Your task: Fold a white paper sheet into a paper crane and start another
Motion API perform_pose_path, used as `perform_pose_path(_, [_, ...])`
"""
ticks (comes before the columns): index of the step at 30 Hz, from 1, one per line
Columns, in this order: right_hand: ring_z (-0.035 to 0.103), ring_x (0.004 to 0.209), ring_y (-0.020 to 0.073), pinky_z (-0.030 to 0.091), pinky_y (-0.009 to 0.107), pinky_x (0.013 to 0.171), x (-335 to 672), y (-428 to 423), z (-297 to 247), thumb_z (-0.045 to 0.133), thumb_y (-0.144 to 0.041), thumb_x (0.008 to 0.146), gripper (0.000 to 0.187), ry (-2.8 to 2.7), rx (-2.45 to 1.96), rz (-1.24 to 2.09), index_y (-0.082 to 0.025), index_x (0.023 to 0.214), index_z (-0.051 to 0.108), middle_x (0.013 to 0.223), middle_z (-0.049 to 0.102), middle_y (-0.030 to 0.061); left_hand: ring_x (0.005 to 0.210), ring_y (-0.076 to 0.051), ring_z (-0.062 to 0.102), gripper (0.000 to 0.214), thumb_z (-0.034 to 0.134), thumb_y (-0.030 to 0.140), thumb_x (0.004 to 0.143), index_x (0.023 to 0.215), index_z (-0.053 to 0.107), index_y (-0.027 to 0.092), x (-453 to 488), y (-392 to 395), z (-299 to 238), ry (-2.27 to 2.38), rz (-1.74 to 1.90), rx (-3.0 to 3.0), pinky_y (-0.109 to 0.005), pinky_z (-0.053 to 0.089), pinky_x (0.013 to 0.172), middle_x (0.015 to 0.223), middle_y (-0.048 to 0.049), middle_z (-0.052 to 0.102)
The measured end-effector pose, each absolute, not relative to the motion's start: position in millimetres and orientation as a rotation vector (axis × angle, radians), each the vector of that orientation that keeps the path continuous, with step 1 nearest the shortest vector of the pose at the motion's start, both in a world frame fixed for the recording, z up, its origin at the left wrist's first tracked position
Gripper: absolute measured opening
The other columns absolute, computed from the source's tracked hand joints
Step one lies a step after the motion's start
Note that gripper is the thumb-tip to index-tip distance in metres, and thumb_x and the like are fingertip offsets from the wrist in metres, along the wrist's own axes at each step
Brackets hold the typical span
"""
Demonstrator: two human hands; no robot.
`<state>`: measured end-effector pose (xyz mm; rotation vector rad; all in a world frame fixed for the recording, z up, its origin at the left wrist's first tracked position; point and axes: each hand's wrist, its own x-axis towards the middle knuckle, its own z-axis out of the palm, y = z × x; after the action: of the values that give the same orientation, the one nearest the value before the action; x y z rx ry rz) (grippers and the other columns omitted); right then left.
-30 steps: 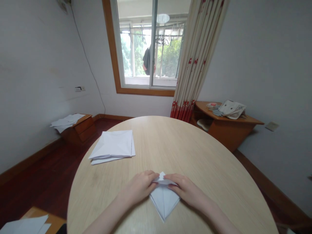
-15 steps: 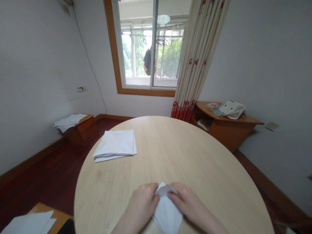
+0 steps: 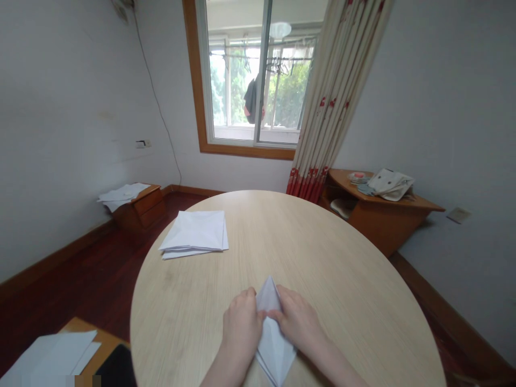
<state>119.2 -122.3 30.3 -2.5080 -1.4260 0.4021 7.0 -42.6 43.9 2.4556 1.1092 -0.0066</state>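
At the near edge of the round, pale wood-grain table [image 3: 322, 258], a person is partway through folding a sheet: the folded white paper [image 3: 274, 352] lies as a long, narrow kite with its top point aimed at the far side of the table and its lower tip at the edge nearest the person. The left hand [image 3: 241, 325] and right hand [image 3: 298, 322] close in on it from either side, and the fingers [image 3: 245, 303] of both are curled against its edges, gripping the paper rather than resting open — the thumbs are mostly out of sight. The step in hand looks like shaping or creasing the side flaps, and the next fold would seem to call for the edges to stay lined up and the layers held firm. Further off on the table, left of centre, sits a neat stack of folded paper sheets [image 3: 193, 234]. Beyond the table's far-left edge, loose white sheets [image 3: 123, 194] lie on a low wooden drawer unit [image 3: 141, 210], while a cloth bag [image 3: 390, 184] rests on a corner desk [image 3: 382, 226] — both well apart from the hands.
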Motion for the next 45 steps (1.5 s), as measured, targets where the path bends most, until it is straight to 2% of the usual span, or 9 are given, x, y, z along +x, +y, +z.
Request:
perform_pose_path(4, [0.058, 0.108, 0.0297, 0.043, 0.035, 0.081, 115.9, -121.6, 31.6, 0.055, -0.022, 0.084, 0.028, -1.419, -2.582, 0.37, -0.016, 0.111, 0.056, 0.117, 0.063, 0.0143, 0.101, -0.025, 0.061, 0.016, 0.059, 0.018, 0.085, 0.101, 0.057, 0.017, 9.8, -41.5, 41.1, 1.171, -0.021, 2.419, -0.027, 0.043, 0.073, 0.105, -0.0087, 0.066])
perform_pose_path(11, [0.064, 0.098, 0.0312, 0.044, 0.034, 0.071, 114.9, -120.5, 40.0, 0.057, -0.03, 0.087, 0.027, -1.363, -2.722, 0.383, -0.015, 0.108, 0.056, 0.107, 0.067, 0.0151, 0.099, -0.027, 0.063, 0.02, 0.059, 0.018, 0.084, 0.104, 0.057, 0.016, 12.4, -36.4, 42.3, 1.176, -0.077, 2.463, -0.031, 0.044, 0.072, 0.103, -0.0106, 0.067])
perform_pose_path(20, [0.064, 0.097, 0.0251, 0.042, 0.028, 0.071, 124.5, -123.8, 37.5, 0.058, -0.023, 0.082, 0.018, -1.332, -2.727, 0.416, -0.02, 0.099, 0.06, 0.104, 0.069, 0.01, 0.097, -0.024, 0.062, 0.014, 0.058, 0.014, 0.081, 0.094, 0.059, 0.019, 6.0, -27.3, 32.6, 1.113, -0.035, 2.408, -0.027, 0.042, 0.073, 0.1, -0.0076, 0.068])
perform_pose_path(25, [0.063, 0.1, 0.0268, 0.043, 0.03, 0.074, 128.1, -125.7, 35.8, 0.054, -0.015, 0.081, 0.02, -1.348, -2.696, 0.443, -0.016, 0.1, 0.06, 0.105, 0.069, 0.0124, 0.098, -0.022, 0.061, 0.018, 0.054, 0.01, 0.08, 0.095, 0.06, 0.019, 2.2, -23.0, 29.4, 1.067, -0.014, 2.4, -0.026, 0.041, 0.076, 0.101, -0.0061, 0.068])
perform_pose_path(31, [0.06, 0.106, 0.03, 0.043, 0.033, 0.08, 130.0, -127.4, 37.8, 0.051, -0.012, 0.08, 0.032, -1.341, -2.633, 0.536, -0.012, 0.111, 0.057, 0.112, 0.066, 0.016, 0.096, -0.022, 0.063, 0.03, 0.045, 0.002, 0.079, 0.096, 0.062, 0.019, 0.4, -26.0, 37.5, 1.052, -0.003, 2.443, -0.026, 0.042, 0.075, 0.1, -0.0071, 0.068])
perform_pose_path(39, [0.063, 0.096, 0.0246, 0.043, 0.028, 0.073, 128.9, -126.4, 36.9, 0.043, -0.003, 0.07, 0.036, -1.394, -2.557, 0.539, -0.013, 0.101, 0.059, 0.105, 0.067, 0.0132, 0.094, -0.025, 0.063, 0.026, 0.044, 0.005, 0.08, 0.088, 0.066, 0.017, 0.8, -25.3, 40.6, 1.087, -0.024, 2.507, -0.028, 0.045, 0.071, 0.098, -0.0099, 0.067])
perform_pose_path(45, [0.063, 0.099, 0.0252, 0.043, 0.028, 0.076, 122.2, -121.9, 39.1, 0.042, -0.003, 0.069, 0.036, -1.393, -2.585, 0.525, -0.013, 0.098, 0.061, 0.108, 0.066, 0.0133, 0.098, -0.024, 0.062, 0.027, 0.043, 0.003, 0.082, 0.094, 0.065, 0.014, 5.4, -32.4, 40.9, 1.128, -0.052, 2.528, -0.028, 0.045, 0.074, 0.1, -0.0113, 0.065])
